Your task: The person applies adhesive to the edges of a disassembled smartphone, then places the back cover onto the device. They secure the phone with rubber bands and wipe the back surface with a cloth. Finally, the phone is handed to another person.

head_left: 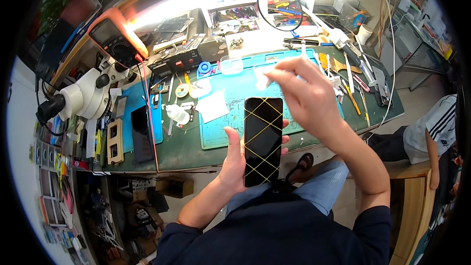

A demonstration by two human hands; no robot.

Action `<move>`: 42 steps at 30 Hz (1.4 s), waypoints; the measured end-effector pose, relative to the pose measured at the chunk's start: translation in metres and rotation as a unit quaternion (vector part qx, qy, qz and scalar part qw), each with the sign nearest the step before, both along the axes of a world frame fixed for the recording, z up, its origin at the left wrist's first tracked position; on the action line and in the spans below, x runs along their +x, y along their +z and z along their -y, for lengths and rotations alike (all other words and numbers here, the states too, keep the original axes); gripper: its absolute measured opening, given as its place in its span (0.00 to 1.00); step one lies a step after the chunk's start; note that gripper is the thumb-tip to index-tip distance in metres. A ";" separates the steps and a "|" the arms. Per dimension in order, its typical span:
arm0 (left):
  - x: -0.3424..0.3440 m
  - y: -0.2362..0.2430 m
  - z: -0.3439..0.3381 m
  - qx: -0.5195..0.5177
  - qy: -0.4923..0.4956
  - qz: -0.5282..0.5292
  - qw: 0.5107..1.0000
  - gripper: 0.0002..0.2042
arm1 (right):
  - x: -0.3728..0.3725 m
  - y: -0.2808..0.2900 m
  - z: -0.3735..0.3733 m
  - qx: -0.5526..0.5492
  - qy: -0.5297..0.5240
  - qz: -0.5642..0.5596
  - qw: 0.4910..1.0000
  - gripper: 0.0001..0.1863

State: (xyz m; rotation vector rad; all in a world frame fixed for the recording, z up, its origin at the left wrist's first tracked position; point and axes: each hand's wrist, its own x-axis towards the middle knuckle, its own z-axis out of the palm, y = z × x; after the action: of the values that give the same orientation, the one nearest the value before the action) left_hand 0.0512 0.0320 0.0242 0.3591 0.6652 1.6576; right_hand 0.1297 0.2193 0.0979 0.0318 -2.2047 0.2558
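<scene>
My left hand [234, 159] grips a black smartphone [263, 140] upright above my lap, its dark screen crossed by thin yellow diagonal lines. My right hand [304, 93] hovers just above the phone's top edge, fingers pinched on a small white wipe [263, 76]. Behind both hands lies a teal work mat [230, 95] on the green bench.
A white microscope [81, 95] stands at the left, with an orange multimeter [115, 34] behind it. Another dark phone [141, 135] lies on a blue mat. Tweezers and tools [351, 86] crowd the right side. A seated person [431, 135] is at the far right.
</scene>
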 end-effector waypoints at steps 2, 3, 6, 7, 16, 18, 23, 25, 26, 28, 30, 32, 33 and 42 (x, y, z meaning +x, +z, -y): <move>-0.007 -0.009 0.007 -0.012 -0.035 0.012 0.999 0.57 | 0.001 0.003 0.014 0.026 0.042 0.013 0.999 0.19; -0.007 -0.008 0.009 -0.019 -0.037 -0.003 0.999 0.57 | 0.001 0.002 0.019 0.035 0.065 0.023 0.997 0.19; -0.008 -0.005 0.011 -0.023 -0.034 -0.021 0.999 0.57 | 0.002 -0.007 0.021 0.053 0.067 0.053 0.995 0.19; -0.010 -0.006 0.012 -0.012 -0.026 -0.010 1.000 0.57 | 0.006 -0.008 0.018 0.061 0.050 0.059 0.995 0.19; -0.018 -0.009 0.012 0.127 -0.023 0.084 0.988 0.54 | 0.023 -0.012 0.004 -0.141 -0.001 0.027 0.990 0.18; -0.017 -0.009 0.012 0.140 -0.045 0.105 0.983 0.54 | 0.019 -0.014 0.009 -0.124 0.035 0.002 0.992 0.19; -0.022 -0.007 0.015 0.119 -0.047 0.091 0.988 0.53 | 0.026 -0.039 0.013 -0.090 0.036 -0.007 0.995 0.22; -0.025 -0.008 0.015 0.132 -0.018 0.105 0.986 0.51 | 0.035 -0.048 0.012 -0.091 0.033 0.023 0.995 0.21; -0.026 -0.006 0.015 0.114 -0.002 0.123 0.986 0.50 | 0.036 -0.051 0.012 -0.119 0.023 0.007 0.993 0.21; -0.024 0.007 0.014 0.078 0.029 0.160 0.984 0.48 | 0.036 -0.048 0.014 -0.177 -0.001 -0.024 0.984 0.19; -0.021 0.012 0.012 0.077 0.018 0.181 0.980 0.45 | 0.032 -0.037 0.015 -0.192 0.017 -0.049 0.980 0.18; -0.025 0.005 0.013 0.121 -0.025 0.183 0.975 0.43 | 0.023 -0.032 0.020 -0.191 0.047 -0.062 0.978 0.19; -0.025 0.005 0.012 0.109 -0.019 0.176 0.978 0.42 | 0.019 -0.037 0.022 -0.190 0.064 -0.058 0.978 0.20; -0.028 0.007 0.012 0.072 0.021 0.171 0.982 0.37 | 0.024 -0.061 0.046 -0.194 0.076 -0.050 0.977 0.20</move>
State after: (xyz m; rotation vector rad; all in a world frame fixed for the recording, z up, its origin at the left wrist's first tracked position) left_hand 0.0228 0.0197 0.0311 0.1559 0.2977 1.7594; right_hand 0.1534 0.1730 0.0373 -0.0024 -2.0192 0.7504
